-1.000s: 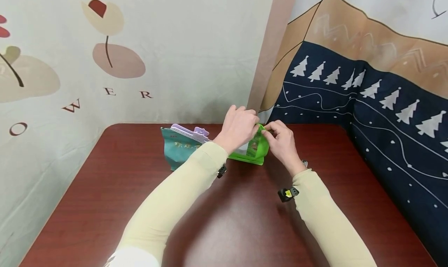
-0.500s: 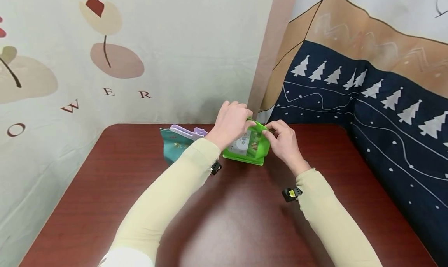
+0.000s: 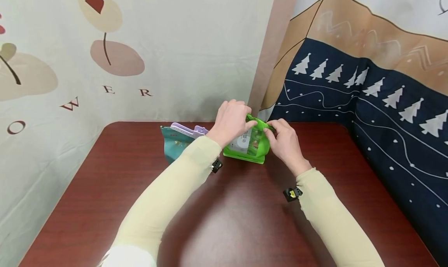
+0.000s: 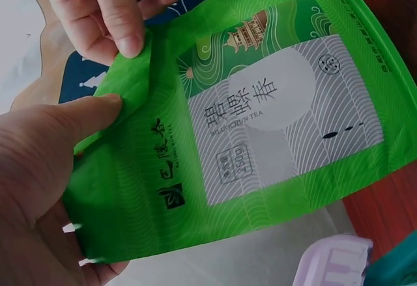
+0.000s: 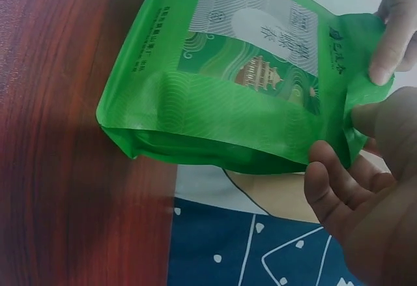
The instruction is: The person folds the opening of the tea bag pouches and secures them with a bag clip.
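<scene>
A green pouch [image 3: 249, 143] of Biluochun tea is standing near the far edge of the worktop [image 3: 241, 212], its top being worked by a person's two bare hands. At the pouch's upper left end, the left grip [image 3: 230, 121] is clamping the top edge, thumb in front and fingers curling behind; at its upper right corner, the right grip [image 3: 282, 139] is pinching the plastic, where a top flap [image 4: 133, 81] appears to be folding over. Left of the pouch, a teal bag [image 3: 175, 142] is carrying a purple clip [image 3: 189, 130] along its top; a forearm is hiding whether the two bags are touching.

The pouch is probably weighing little, its soft, glossy film creasing easily and likely turning slippery under dry fingers. Its upper band, above the printed label [image 4: 280, 116], is offering the best hold, with one pinch at each end; squeezing the fuller body below would be risking crushed leaves, if dry tea is filling it.
</scene>
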The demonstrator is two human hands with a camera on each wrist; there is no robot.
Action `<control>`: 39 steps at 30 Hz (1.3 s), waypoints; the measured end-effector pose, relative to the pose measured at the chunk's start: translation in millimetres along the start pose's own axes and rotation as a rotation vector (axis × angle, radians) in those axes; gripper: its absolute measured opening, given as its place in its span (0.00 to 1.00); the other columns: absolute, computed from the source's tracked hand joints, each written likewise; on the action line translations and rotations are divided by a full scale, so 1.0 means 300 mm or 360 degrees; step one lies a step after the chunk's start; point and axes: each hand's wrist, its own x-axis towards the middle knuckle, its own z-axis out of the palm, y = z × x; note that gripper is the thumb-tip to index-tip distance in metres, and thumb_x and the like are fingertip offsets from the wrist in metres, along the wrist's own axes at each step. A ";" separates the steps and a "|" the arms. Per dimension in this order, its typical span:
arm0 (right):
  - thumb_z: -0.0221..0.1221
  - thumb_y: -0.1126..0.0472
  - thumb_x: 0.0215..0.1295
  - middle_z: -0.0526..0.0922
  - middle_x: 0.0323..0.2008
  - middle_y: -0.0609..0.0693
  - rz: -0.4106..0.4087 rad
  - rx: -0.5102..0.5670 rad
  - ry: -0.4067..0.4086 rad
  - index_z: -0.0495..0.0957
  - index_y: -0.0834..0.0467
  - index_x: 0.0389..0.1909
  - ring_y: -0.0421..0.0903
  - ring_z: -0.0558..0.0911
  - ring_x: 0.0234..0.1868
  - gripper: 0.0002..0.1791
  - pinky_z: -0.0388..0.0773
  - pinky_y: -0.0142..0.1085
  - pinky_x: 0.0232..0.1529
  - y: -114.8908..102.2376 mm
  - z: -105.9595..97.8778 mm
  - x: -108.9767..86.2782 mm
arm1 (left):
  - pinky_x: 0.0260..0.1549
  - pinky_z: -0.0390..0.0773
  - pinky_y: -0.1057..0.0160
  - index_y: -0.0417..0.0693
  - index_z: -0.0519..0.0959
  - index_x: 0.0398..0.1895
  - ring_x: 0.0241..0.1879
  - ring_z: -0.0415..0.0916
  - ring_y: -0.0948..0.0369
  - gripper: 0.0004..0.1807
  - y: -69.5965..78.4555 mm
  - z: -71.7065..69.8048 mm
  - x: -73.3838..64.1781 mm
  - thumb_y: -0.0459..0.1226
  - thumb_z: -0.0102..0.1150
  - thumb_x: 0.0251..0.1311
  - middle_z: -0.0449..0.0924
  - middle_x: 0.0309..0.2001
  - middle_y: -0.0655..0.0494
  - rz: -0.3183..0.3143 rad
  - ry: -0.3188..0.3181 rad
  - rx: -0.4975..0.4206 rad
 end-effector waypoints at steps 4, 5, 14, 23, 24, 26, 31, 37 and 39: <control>0.63 0.64 0.72 0.82 0.44 0.59 0.0037 -0.0008 -0.0067 0.84 0.65 0.53 0.55 0.79 0.38 0.13 0.78 0.47 0.39 -0.001 -0.015 -0.001 | 0.40 0.74 0.59 0.54 0.90 0.48 0.39 0.77 0.55 0.19 0.004 0.003 0.004 0.55 0.66 0.66 0.86 0.40 0.56 -0.0029 -0.0018 0.0003; 0.62 0.63 0.72 0.82 0.45 0.59 0.0049 -0.0009 -0.0086 0.83 0.65 0.54 0.55 0.79 0.38 0.14 0.78 0.47 0.40 -0.001 -0.019 -0.003 | 0.40 0.74 0.58 0.53 0.90 0.48 0.39 0.77 0.55 0.19 0.005 0.002 0.003 0.55 0.66 0.66 0.86 0.40 0.56 -0.0032 -0.0012 -0.0001; 0.60 0.64 0.73 0.81 0.51 0.61 0.0123 -0.0053 -0.0193 0.79 0.65 0.61 0.58 0.80 0.41 0.19 0.79 0.50 0.42 0.028 -0.054 -0.031 | 0.41 0.73 0.58 0.55 0.90 0.48 0.40 0.77 0.55 0.18 0.005 0.006 0.006 0.54 0.66 0.67 0.86 0.40 0.57 -0.0015 -0.0006 0.0004; 0.59 0.62 0.74 0.81 0.53 0.63 0.0172 -0.0115 -0.0337 0.77 0.66 0.62 0.60 0.81 0.45 0.20 0.80 0.55 0.46 0.071 -0.098 -0.075 | 0.40 0.73 0.58 0.56 0.89 0.50 0.40 0.78 0.55 0.19 0.005 0.010 0.009 0.55 0.66 0.66 0.86 0.42 0.59 -0.0022 -0.0026 0.0021; 0.59 0.61 0.74 0.81 0.54 0.63 0.0176 -0.0119 -0.0353 0.78 0.66 0.61 0.60 0.81 0.45 0.20 0.80 0.55 0.47 0.077 -0.101 -0.081 | 0.40 0.73 0.58 0.56 0.89 0.50 0.40 0.78 0.55 0.19 0.005 0.011 0.009 0.55 0.66 0.67 0.86 0.42 0.59 -0.0024 -0.0031 0.0019; 0.59 0.61 0.74 0.81 0.54 0.64 0.0186 -0.0132 -0.0382 0.78 0.66 0.60 0.61 0.81 0.45 0.19 0.80 0.55 0.47 0.091 -0.108 -0.091 | 0.40 0.73 0.59 0.56 0.89 0.52 0.41 0.78 0.55 0.19 0.005 0.012 0.009 0.55 0.66 0.66 0.86 0.44 0.59 -0.0036 -0.0039 0.0006; 0.59 0.60 0.74 0.82 0.53 0.63 0.0197 -0.0176 -0.0411 0.79 0.66 0.59 0.60 0.81 0.44 0.19 0.80 0.55 0.47 0.118 -0.122 -0.108 | 0.41 0.73 0.59 0.56 0.88 0.54 0.42 0.78 0.56 0.20 0.006 0.011 0.011 0.55 0.66 0.67 0.86 0.46 0.58 -0.0058 -0.0061 -0.0031; 0.58 0.61 0.74 0.81 0.54 0.65 0.0207 -0.0204 -0.0450 0.79 0.67 0.59 0.61 0.81 0.45 0.19 0.80 0.56 0.48 0.137 -0.147 -0.123 | 0.41 0.73 0.59 0.56 0.88 0.54 0.42 0.78 0.55 0.20 0.008 0.008 0.016 0.54 0.65 0.67 0.87 0.47 0.59 -0.0071 -0.0059 -0.0044; 0.58 0.61 0.74 0.81 0.54 0.66 0.0221 -0.0210 -0.0468 0.79 0.67 0.60 0.62 0.81 0.45 0.19 0.80 0.57 0.48 0.141 -0.153 -0.132 | 0.41 0.73 0.58 0.56 0.88 0.54 0.42 0.78 0.55 0.20 0.008 0.007 0.016 0.54 0.65 0.67 0.87 0.47 0.58 -0.0071 -0.0066 -0.0047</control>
